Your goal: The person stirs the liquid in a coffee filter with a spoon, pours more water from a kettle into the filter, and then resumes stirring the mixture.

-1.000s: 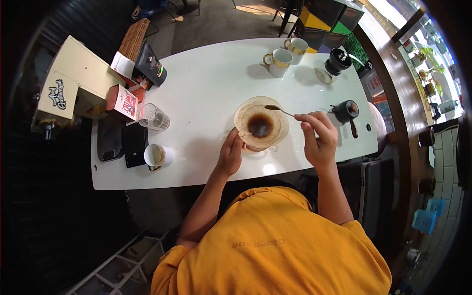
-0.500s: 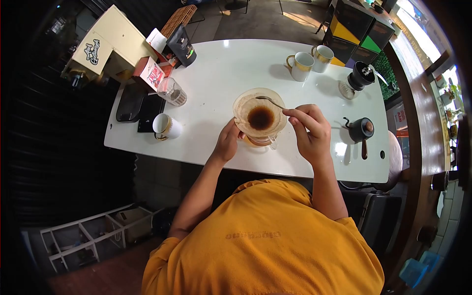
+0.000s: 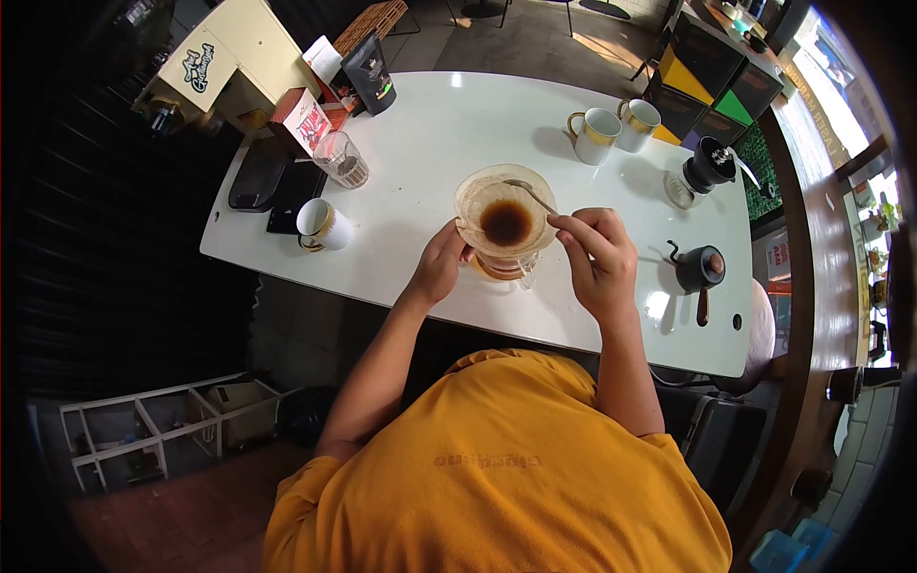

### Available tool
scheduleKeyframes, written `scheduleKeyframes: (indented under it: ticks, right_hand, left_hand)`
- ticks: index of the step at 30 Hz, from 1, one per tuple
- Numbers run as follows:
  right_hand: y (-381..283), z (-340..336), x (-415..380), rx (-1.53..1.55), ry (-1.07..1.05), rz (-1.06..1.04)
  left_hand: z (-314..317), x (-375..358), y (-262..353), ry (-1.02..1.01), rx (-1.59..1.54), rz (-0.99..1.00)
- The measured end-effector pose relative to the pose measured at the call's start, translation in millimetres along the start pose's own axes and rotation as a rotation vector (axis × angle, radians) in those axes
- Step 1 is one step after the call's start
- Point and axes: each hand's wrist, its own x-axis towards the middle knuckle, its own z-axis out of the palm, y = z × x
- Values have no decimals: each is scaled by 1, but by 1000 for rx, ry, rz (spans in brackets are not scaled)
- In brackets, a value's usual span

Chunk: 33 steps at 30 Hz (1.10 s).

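Observation:
My right hand (image 3: 597,260) pinches the handle of a metal spoon (image 3: 531,191), whose bowl end lies over the far part of a paper coffee filter (image 3: 470,199). Dark brown coffee (image 3: 505,223) pools in the middle of the filter. The filter sits in the top of a glass coffee server (image 3: 524,274) standing on the white table (image 3: 411,134). Fingers of my left hand (image 3: 441,263) close around the left side of the dripper, just under the filter's rim; some fingertips are hidden behind it.
At left stand a white and gold mug (image 3: 327,227), a drinking glass (image 3: 342,160) and a black scale (image 3: 294,196). A black coffee bag (image 3: 369,76) is behind them. Two mugs (image 3: 596,137) stand back right, near a hand grinder (image 3: 709,167) and a small black kettle (image 3: 699,268).
The head view has shifted and turned slightly. My right hand still holds the spoon over the filter, its bowl end a little further right; my left hand stays at the dripper.

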Motion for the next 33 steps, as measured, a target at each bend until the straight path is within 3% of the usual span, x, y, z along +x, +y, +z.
scheduleKeyframes:
  ticks: [10,33]
  right_hand:
    - [-2,2,-10,-30,-88,-60]
    - [-20,9,-2,73,-53,-40]
  left_hand:
    - [-1,-1,-2,-26,6,32]
    - [0,0,4,-1,46,11]
